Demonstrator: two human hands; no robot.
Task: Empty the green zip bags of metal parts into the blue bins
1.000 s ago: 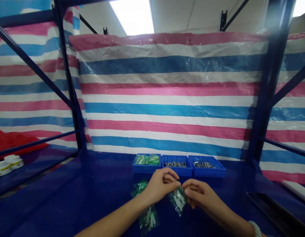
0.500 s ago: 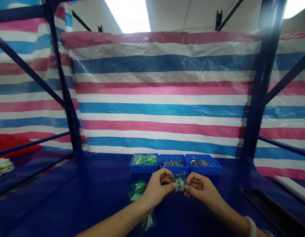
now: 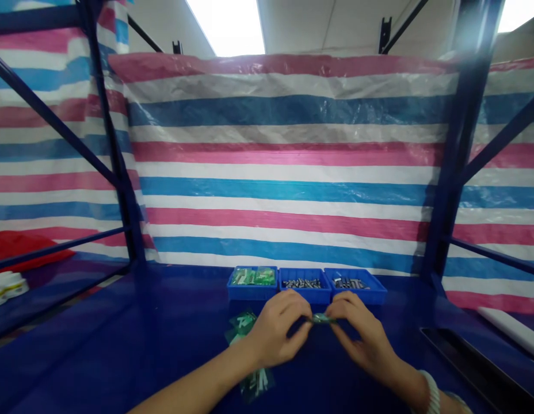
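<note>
Between my two hands is a small clear greenish plastic bag (image 3: 321,318), tilted so that it shows nearly edge-on. My left hand (image 3: 279,329) pinches its left end between thumb and fingers. At the other end, my right hand (image 3: 362,330) grips it the same way. What the bag holds is hard to make out now. Partly hidden by my left hand and forearm, several similar green bags (image 3: 259,380) with pale parts inside lie on the blue table (image 3: 172,328).
Three blue bins stand in a row beyond my hands: one with green packets (image 3: 254,277), two with small metal parts, the middle bin (image 3: 305,294) and the right bin (image 3: 370,296). A dark flat object (image 3: 474,365) lies at right. Blue posts (image 3: 454,172) flank the table.
The small bag has tipped from facing me to nearly edge-on. Both hands have turned with it and keep hold of its ends.
</note>
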